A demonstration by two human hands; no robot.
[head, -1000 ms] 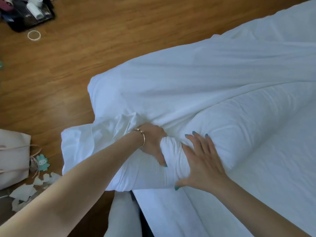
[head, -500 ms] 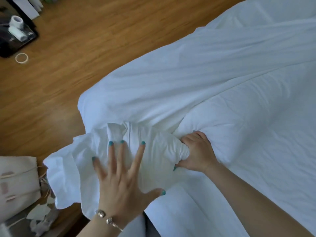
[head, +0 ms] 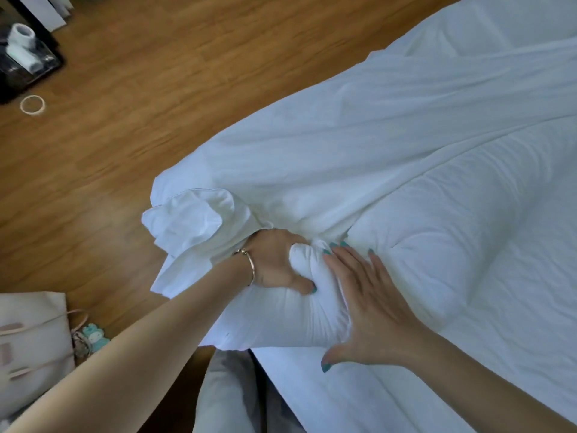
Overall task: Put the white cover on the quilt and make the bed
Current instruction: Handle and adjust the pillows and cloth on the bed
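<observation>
Home bedroom: bed, wood floor.

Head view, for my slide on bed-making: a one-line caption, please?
Left hand grips a bunched quilt corner inside the white cover; right hand presses flat beside it.

White cover rumpled over puffy quilt, corner bunched, on bed.

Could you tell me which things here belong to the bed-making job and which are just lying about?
Part of the job:
quilt
white cover
left hand, gripping a bunched corner
right hand, pressing flat on the quilt

Lying about:
tape ring
cloth bag
black tray
</observation>
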